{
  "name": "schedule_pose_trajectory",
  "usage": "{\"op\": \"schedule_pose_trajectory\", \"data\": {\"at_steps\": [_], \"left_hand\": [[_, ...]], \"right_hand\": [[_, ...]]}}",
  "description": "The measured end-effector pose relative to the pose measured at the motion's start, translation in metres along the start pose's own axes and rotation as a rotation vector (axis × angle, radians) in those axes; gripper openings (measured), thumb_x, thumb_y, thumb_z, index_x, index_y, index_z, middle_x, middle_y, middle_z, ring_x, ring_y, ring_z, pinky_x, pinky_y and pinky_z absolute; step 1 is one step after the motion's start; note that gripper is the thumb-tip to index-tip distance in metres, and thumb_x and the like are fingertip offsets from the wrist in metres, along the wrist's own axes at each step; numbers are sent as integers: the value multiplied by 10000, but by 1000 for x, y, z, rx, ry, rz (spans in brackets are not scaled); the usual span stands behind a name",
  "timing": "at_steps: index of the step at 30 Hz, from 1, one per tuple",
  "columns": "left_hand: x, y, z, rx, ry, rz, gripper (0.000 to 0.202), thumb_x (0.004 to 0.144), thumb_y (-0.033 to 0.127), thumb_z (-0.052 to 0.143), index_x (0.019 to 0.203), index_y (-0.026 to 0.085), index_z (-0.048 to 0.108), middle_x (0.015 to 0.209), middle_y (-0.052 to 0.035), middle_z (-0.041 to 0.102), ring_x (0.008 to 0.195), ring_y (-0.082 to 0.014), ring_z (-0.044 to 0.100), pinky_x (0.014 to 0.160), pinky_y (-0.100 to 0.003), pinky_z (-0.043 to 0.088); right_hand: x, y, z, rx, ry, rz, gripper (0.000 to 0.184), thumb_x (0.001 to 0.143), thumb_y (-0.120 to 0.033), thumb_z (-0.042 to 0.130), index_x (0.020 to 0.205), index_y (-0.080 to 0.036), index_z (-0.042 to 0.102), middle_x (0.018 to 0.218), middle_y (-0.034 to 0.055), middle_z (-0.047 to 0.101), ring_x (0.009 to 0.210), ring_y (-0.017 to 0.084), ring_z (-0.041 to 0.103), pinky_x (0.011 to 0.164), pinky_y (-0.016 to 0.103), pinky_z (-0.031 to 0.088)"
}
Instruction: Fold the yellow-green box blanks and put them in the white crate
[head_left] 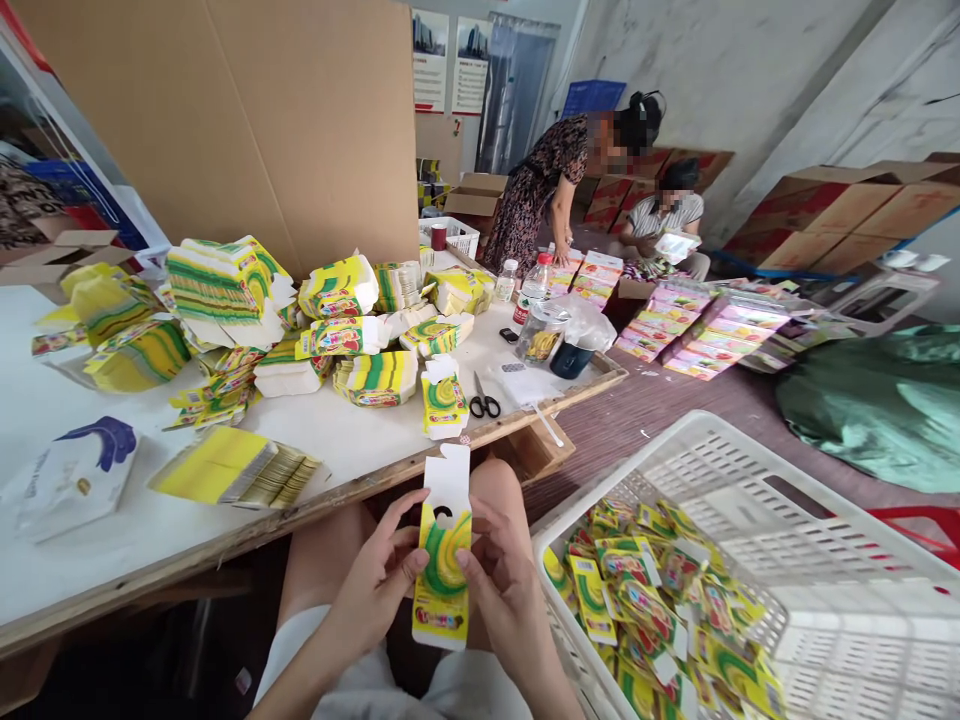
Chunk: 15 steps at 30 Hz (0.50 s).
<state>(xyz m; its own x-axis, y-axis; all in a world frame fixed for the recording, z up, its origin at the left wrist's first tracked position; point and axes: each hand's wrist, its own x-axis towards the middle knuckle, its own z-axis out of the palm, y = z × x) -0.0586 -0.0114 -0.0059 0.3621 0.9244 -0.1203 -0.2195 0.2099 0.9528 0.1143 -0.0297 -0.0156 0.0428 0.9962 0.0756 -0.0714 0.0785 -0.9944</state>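
A yellow and green printed carton [442, 575] is held upright over my lap, its long white top flap raised and a dark cut-out below the flap. My left hand [380, 572] grips its left edge, thumb on the front and fingers behind. On the right edge my right hand [504, 578] holds it the same way, thumb pressed to the printed face. Whether anything is inside the carton cannot be seen. Just beyond, at the table edge, lies another small carton [444, 402] with white flaps, beside black-handled scissors [484, 402].
Stacks of flat cartons [225, 290] cover the white table [360, 440]. A tissue pack [79, 480] lies at left. To my right stands a white plastic crate [720, 440] of yellow cartons [645, 600]. A bottle [531, 292] and mug [571, 358] stand near the corner. Two people work beyond.
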Motion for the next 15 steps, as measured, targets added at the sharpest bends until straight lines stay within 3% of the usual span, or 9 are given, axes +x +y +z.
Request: {"op": "schedule_pose_trajectory", "data": {"at_steps": [3,6,10,12,15], "left_hand": [[-3,4,-2,-74,-74,-35,456,898,357,680,1270,248,440,972,-68,738,929,-219,695,789,-312,519],[-5,3,-1,-178,-134,-82,414,849,358,744,1149,257,477,901,-19,715,786,-156,671,704,-262,505],[-10,-4,-2,-257,-192,-109,397,815,348,783,1056,259,481,911,5,683,737,-111,624,614,-197,455],[-13,-5,-4,-256,-200,-111,452,832,347,770,1143,284,448,920,3,686,770,-118,632,643,-207,459],[-14,-2,-10,-244,-225,-163,723,835,351,768,1363,335,274,928,-7,696,822,-146,660,707,-250,472]], "right_hand": [[2,-1,-9,-46,-102,30,334,952,-382,590,1265,-266,585,991,56,698,834,198,655,726,286,531],[6,-6,-15,-102,-153,48,227,963,-423,563,1085,-241,623,786,4,622,692,161,572,610,247,446],[9,-17,-17,-77,-249,88,270,968,-463,534,888,-212,593,677,-33,511,601,127,456,549,234,353],[9,-19,-18,-68,-274,101,300,969,-473,524,840,-207,574,668,-38,486,589,121,430,541,234,334],[7,-16,-17,-83,-290,106,322,971,-479,516,807,-206,567,664,-39,466,590,123,427,546,236,340]]}}
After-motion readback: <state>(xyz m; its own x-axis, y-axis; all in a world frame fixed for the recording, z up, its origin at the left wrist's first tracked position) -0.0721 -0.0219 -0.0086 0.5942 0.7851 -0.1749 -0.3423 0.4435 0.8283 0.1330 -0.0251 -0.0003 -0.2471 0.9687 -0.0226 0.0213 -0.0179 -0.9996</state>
